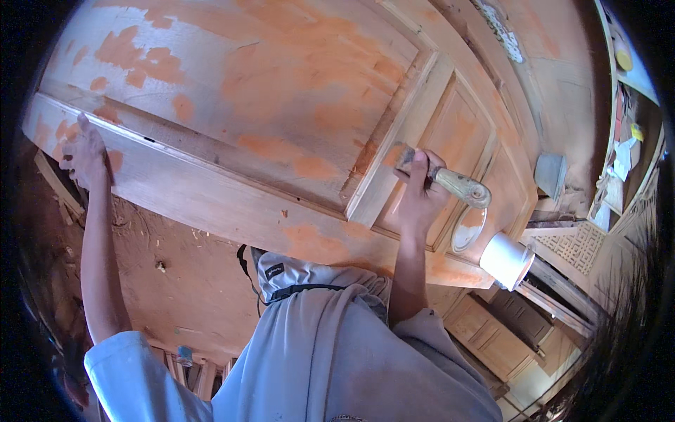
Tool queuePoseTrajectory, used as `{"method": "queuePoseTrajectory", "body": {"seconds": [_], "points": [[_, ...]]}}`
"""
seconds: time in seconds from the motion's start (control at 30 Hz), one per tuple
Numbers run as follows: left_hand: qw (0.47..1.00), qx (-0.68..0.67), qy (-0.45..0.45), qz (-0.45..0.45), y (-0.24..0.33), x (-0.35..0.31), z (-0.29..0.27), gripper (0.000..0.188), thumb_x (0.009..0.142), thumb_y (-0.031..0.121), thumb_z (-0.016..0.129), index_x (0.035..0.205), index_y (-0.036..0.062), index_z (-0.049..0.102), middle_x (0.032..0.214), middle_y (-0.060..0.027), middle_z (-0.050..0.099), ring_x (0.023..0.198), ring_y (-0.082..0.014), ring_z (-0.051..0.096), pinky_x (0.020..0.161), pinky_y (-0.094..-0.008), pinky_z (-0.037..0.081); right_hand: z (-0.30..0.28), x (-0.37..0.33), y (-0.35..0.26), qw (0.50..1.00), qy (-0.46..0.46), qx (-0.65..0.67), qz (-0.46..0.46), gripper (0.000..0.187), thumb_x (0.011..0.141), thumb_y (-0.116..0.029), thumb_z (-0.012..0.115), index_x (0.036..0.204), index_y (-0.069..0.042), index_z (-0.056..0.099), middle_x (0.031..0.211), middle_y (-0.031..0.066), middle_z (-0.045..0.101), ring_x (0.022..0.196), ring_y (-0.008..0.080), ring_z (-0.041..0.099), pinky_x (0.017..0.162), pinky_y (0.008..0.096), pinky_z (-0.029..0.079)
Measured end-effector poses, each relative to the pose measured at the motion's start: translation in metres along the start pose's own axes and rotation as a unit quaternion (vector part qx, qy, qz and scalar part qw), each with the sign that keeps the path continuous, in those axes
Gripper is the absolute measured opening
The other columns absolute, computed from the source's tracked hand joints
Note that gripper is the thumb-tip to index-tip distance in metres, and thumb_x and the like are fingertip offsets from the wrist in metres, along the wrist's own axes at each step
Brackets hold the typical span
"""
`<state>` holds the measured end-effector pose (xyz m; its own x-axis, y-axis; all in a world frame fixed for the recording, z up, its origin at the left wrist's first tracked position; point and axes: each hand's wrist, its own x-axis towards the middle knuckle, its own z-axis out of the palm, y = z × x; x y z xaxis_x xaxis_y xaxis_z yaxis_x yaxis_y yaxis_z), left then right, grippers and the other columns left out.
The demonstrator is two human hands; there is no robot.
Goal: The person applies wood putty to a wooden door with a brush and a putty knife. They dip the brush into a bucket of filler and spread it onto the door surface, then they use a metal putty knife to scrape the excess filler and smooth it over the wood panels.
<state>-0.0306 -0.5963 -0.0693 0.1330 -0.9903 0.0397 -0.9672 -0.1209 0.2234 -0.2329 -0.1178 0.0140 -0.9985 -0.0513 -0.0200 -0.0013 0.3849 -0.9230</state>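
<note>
Wooden door [232,105] lies flat, approx half covered w/ orange filler patches; bare wood remains btwn them. Right hand [420,200], fingers clenched on putty knife [441,179], works the panel frame. Left hand [86,156], fingers released, rests flat on door's edge. White cup [506,260] nearby.

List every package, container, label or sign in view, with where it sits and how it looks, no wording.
White tub: round container lying on its side at the door's right end, plain white.
Lid: oval, pale with orange filler on it, flat on the door beside the tub.
Small dark tag: on the grey cloth below the door edge, rectangular.
Yellow and white items: far right edge, too blurred to identify.
</note>
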Motion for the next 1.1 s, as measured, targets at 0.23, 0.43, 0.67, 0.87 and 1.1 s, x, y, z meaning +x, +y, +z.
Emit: {"method": "queuePoseTrajectory", "body": {"seconds": [0.23, 0.43, 0.67, 0.87, 1.1], "points": [[1.0, -0.001, -0.001, -0.007, -0.004, 0.002, -0.002, 0.108, 0.081, 0.083, 0.032, 0.148, -0.0008, 0.022, 0.149, -0.0327, 0.021, 0.133, -0.048, 0.034, 0.108, -0.0557, 0.03, 0.001, -0.012, 0.014, 0.997, -0.076, -0.014, 0.026, 0.021, 0.098, -0.013, 0.057, 0.106, 0.005, 0.059, 0.091, 0.0086, 0.062, 0.078, 0.0113, 0.063, 0.067, 0.0275, 0.061], [1.0, 0.015, 0.008, -0.018, -0.005, 0.006, 0.005, 0.108, 0.082, 0.083, 0.032, 0.147, -0.0023, 0.023, 0.149, -0.0318, 0.022, 0.132, -0.0481, 0.035, 0.108, -0.0546, 0.031, 0.005, -0.014, 0.021, 0.978, -0.098, -0.178, -0.05, 0.016, 0.097, -0.012, 0.057, 0.101, 0.003, 0.06, 0.082, 0.004, 0.06, 0.071, 0.0073, 0.057, 0.06, 0.0232, 0.053], [1.0, 0.006, -0.002, -0.008, -0.009, 0.008, 0.004, 0.108, 0.082, 0.083, 0.032, 0.147, -0.0026, 0.024, 0.152, -0.0337, 0.016, 0.137, -0.0489, 0.029, 0.111, -0.0542, 0.028, 0.02, -0.013, 0.01, 0.942, -0.102, -0.286, -0.145, 0.009, 0.095, -0.008, 0.058, 0.098, 0.0, 0.062, 0.07, -0.0007, 0.055, 0.059, 0.0051, 0.047, 0.049, 0.0244, 0.036], [1.0, 0.008, 0.007, -0.005, -0.009, 0.01, 0.008, 0.109, 0.081, 0.083, 0.032, 0.146, -0.003, 0.024, 0.151, -0.0342, 0.017, 0.136, -0.0492, 0.029, 0.11, -0.0543, 0.028, 0.026, -0.019, 0.007, 0.966, -0.076, -0.219, -0.117, 0.014, 0.097, -0.01, 0.057, 0.099, 0.002, 0.061, 0.069, 0.0007, 0.055, 0.057, 0.0065, 0.05, 0.05, 0.0236, 0.04], [1.0, 0.009, 0.011, -0.003, -0.009, 0.008, 0.01, 0.109, 0.081, 0.084, 0.032, 0.147, -0.0025, 0.024, 0.151, -0.0342, 0.018, 0.136, -0.0492, 0.029, 0.11, -0.0543, 0.028, 0.032, -0.024, 0.006, 0.99, -0.078, -0.113, -0.025, 0.018, 0.098, -0.013, 0.054, 0.102, 0.004, 0.058, 0.082, 0.0055, 0.058, 0.069, 0.0086, 0.058, 0.065, 0.0266, 0.059]]}}
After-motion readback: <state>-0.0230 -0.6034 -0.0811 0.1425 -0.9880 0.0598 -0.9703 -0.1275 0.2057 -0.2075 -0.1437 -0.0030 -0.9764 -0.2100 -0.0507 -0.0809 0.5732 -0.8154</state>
